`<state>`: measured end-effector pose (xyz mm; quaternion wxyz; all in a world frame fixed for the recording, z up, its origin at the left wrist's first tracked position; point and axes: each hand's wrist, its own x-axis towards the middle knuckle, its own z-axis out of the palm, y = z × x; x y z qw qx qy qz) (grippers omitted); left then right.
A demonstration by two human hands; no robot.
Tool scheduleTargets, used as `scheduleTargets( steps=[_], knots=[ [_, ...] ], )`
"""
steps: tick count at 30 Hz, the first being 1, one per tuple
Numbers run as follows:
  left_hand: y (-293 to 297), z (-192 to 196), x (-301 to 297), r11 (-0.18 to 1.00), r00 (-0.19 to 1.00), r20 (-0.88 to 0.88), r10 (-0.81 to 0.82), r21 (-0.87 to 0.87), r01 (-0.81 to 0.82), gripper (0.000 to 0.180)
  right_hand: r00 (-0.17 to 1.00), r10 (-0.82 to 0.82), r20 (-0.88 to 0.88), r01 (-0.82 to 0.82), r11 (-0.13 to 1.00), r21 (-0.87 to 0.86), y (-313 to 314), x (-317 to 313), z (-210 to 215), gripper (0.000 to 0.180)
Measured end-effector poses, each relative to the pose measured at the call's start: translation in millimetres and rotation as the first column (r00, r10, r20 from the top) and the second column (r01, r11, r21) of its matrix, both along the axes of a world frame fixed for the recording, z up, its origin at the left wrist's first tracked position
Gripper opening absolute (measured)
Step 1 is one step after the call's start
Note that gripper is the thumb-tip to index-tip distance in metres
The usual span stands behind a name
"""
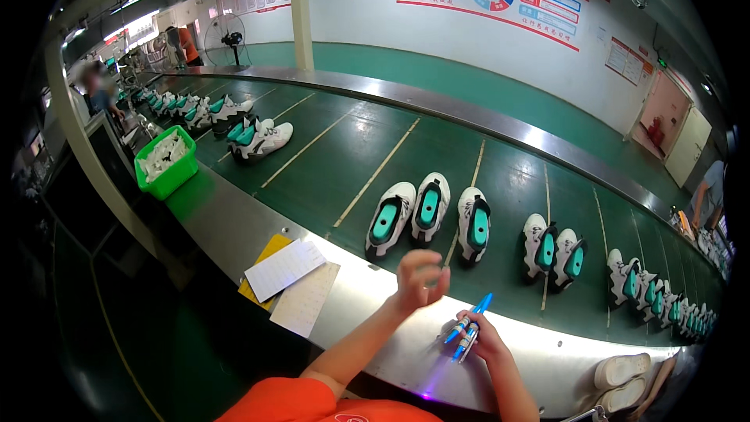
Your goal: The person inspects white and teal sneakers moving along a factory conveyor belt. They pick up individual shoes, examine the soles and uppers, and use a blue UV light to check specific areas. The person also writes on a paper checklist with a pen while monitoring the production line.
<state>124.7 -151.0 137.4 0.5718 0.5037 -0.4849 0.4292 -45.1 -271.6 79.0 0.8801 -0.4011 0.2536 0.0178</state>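
My right hand (489, 340) grips blue pens (483, 304) with metal clips, at least two of them, above the metal edge of the conveyor. My left hand (422, 281) is raised over the belt's near side, fingers curled loosely and apart, with nothing visible in it. Just beyond it stand three white-and-black sneakers with teal inserts: a left shoe (380, 233), a middle shoe (423, 202) and a right shoe (473, 223). A small purple light spot (426, 395) shines on the metal edge near my body.
More sneakers (541, 248) line the green belt (351, 164) on both sides. On the metal ledge (375, 297) lie paper sheets (285, 269) and a yellow pad (255, 297). A green bin (176, 172) of white scraps stands left; pale soles (622, 371) lie right, near another person's arm (660, 383).
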Motion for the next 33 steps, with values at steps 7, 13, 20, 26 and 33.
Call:
scheduleTargets(
  steps=[7, 13, 20, 26, 33],
  knots=[
    [-29, -83, 50, 0.939, 0.773, -0.626, 0.103, 0.318, 0.132, 0.013, 0.995, 0.000, 0.097, -0.029, 0.955, 0.295, -5, 2, -15, 0.019],
    [-31, -90, 60, 0.953, 0.659, -0.750, 0.063, 0.241, 0.184, 0.005, 0.998, -0.001, 0.057, -0.028, 0.864, 0.502, -15, 2, -16, 0.019],
    [-25, -78, 51, 0.943, 0.720, -0.694, 0.009, 0.246, 0.225, 0.008, 0.997, 0.008, 0.081, -0.047, 0.871, 0.489, -18, 4, -31, 0.019],
    [30, -9, 22, 0.916, 0.857, -0.508, 0.088, 0.380, 0.132, 0.012, 0.997, -0.061, 0.054, 0.031, 0.894, 0.447, -10, 4, -21, 0.016],
    [183, -58, 68, 0.343, 0.738, 0.052, 0.672, 0.862, -0.373, 0.035, 0.992, -0.065, 0.109, 0.015, 0.913, 0.407, -7, 3, -23, 0.020]
  ],
)
